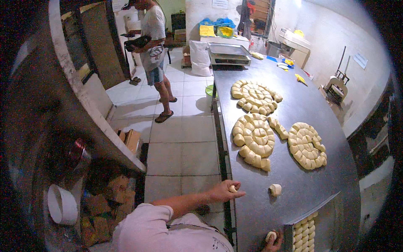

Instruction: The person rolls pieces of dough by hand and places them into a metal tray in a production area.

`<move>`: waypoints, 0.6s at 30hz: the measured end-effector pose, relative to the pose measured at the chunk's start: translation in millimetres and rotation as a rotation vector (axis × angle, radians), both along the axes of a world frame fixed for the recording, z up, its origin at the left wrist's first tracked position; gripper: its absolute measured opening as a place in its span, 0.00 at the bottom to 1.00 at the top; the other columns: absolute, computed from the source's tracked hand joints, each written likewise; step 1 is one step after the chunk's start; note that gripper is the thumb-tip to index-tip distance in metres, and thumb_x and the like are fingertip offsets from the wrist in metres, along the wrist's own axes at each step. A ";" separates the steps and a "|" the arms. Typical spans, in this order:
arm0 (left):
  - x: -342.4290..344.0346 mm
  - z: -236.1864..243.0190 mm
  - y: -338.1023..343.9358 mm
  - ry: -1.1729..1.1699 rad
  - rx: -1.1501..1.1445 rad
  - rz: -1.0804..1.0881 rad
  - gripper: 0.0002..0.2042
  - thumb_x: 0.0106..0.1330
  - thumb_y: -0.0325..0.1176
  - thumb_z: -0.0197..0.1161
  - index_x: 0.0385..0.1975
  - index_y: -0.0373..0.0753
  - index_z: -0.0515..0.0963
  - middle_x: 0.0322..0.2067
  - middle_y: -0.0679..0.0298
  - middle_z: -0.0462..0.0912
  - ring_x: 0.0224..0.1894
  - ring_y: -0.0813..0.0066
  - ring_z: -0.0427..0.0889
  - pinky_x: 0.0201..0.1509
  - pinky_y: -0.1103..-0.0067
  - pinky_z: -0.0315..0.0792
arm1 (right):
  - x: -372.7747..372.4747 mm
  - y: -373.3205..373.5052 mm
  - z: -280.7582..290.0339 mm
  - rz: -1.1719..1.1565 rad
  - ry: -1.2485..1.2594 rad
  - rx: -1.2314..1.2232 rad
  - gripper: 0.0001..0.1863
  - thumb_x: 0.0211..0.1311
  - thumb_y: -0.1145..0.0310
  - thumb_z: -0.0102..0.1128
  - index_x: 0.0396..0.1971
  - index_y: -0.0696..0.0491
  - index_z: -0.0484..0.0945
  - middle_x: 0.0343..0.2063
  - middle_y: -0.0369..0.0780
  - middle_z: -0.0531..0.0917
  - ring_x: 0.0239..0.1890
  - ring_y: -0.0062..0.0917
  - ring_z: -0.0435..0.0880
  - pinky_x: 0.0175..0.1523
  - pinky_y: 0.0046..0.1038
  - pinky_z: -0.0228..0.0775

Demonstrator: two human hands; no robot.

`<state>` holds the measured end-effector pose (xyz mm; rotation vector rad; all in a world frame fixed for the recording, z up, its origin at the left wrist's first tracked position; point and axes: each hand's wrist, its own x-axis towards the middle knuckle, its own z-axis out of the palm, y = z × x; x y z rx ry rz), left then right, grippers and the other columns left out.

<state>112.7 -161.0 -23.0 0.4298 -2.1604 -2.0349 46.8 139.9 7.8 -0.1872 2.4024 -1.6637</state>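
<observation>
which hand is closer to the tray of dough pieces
Right. The right hand is just left of the tray; the left hand is farther off, ahead and to the left, by the table edge.

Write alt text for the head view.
A person's left hand holds a dough piece at a metal table; the right hand holds another piece beside a tray of dough lumps. Three coils of cut dough lie farther along.

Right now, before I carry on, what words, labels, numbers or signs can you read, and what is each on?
None can be read.
White paper on the back wall: too small.
Pale paper on the right wall: too small.
Dark print on the pale shirt: too small.
</observation>
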 end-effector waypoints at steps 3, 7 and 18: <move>-11.1 12.4 8.2 -0.055 -0.008 -0.073 0.16 0.55 0.42 0.62 0.25 0.41 0.63 0.20 0.73 0.62 0.22 0.86 0.62 0.23 0.85 0.61 | 13.3 18.5 -14.7 -0.143 0.221 0.147 0.18 0.58 0.64 0.53 0.44 0.60 0.72 0.41 0.46 0.74 0.41 0.33 0.73 0.48 0.30 0.65; -23.9 -9.7 11.0 -0.036 0.243 -0.179 0.20 0.51 0.38 0.67 0.39 0.39 0.68 0.36 0.67 0.74 0.40 0.80 0.71 0.44 0.83 0.66 | 66.1 69.5 -15.0 -0.190 0.463 0.701 0.17 0.57 0.65 0.54 0.45 0.57 0.72 0.42 0.50 0.73 0.43 0.41 0.72 0.48 0.34 0.65; -93.8 -5.0 60.7 -0.230 0.210 -0.483 0.11 0.57 0.35 0.61 0.25 0.42 0.65 0.21 0.73 0.65 0.24 0.86 0.66 0.26 0.86 0.63 | 69.8 93.1 -73.8 -0.398 0.278 0.743 0.25 0.52 0.61 0.59 0.46 0.61 0.66 0.47 0.50 0.68 0.48 0.42 0.66 0.54 0.40 0.57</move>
